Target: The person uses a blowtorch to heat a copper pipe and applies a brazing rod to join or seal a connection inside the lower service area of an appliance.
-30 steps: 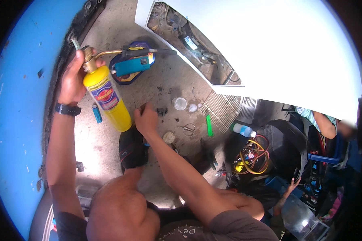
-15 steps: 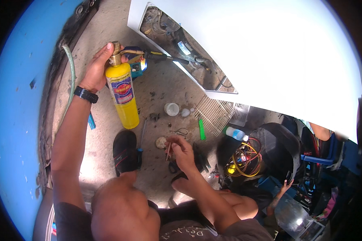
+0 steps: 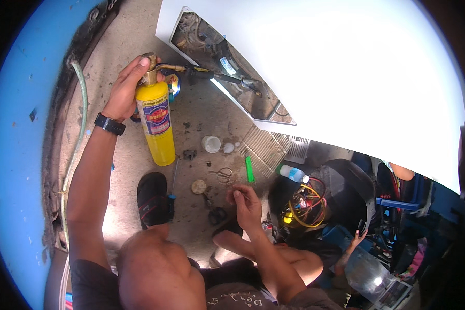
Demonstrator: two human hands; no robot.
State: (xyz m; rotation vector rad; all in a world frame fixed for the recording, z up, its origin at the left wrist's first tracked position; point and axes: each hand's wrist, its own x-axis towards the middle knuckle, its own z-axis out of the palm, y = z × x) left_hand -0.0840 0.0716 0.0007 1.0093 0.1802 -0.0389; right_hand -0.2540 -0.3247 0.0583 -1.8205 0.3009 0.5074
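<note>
My left hand [image 3: 125, 88] grips the brass valve at the top of a gas torch [image 3: 159, 124], whose yellow cylinder hangs down below it. The torch's brass neck and black-handled nozzle [image 3: 200, 74] point right, toward the opening of a white appliance [image 3: 346, 67]. Over the floor my right hand [image 3: 246, 203] has its fingertips pinched together; what they hold, if anything, I cannot make out. Black-handled scissors [image 3: 216, 214] lie to its left, near a round pale disc [image 3: 198, 186] and a thin metal loop [image 3: 223, 175].
A screwdriver [image 3: 172, 197] lies beside my left shoe. A white cup [image 3: 211, 144], a green strip [image 3: 249, 169] and a wire rack [image 3: 266, 150] lie farther out. Right are a bottle [image 3: 294, 173], coiled hoses [image 3: 307, 206] and another person's hand [image 3: 357, 240]. A blue panel [image 3: 23, 129] stands left.
My right hand has moved right and slightly down, uncovering the scissors and loop. The thin copper-coloured rod seen in it earlier no longer shows clearly. The left hand still holds the torch.
</note>
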